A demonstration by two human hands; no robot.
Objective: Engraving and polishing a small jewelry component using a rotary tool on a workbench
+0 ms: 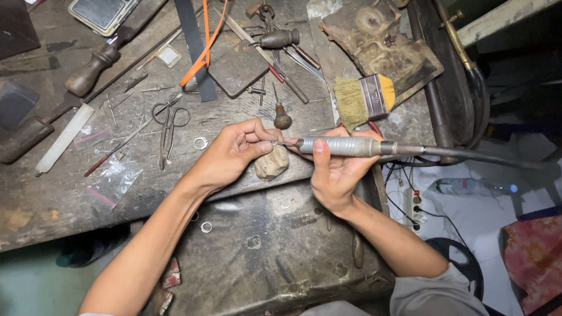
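Head view, right hand: the right hand (336, 169) is seen with its grip clamped around a grey metal rotary handpiece (339, 146), held level, its fine tip pointed left.
Head view, handpiece: a dark flexible shaft (468, 154) is joined to its rear end and is led off to the right.
Head view, left hand: the left hand (234, 152) is seen with fingertips pinched together on a very small piece (275, 142) at the tool tip; what the piece is cannot be told.
Head view, support: both hands are braced at a worn wooden peg (271, 162) projecting from the edge of the table (52, 205).
Head view, table contents: small scissors (168, 126), a silver ring (201, 143), a yellow-handled brush (363, 98), a wooden-handled awl (281, 115) and a white file-like bar (63, 138) are noted lying loose.
Head view, containers: a clear plastic bag (114, 180) is noted flat near the table edge; contents cannot be made out. A shallow rectangular tin (100, 13) is noted at the top edge; its inside is dark.
Head view, lower tray: a dark metal tray (275, 257) is noted below the hands, with a second ring (206, 227) at its left rim.
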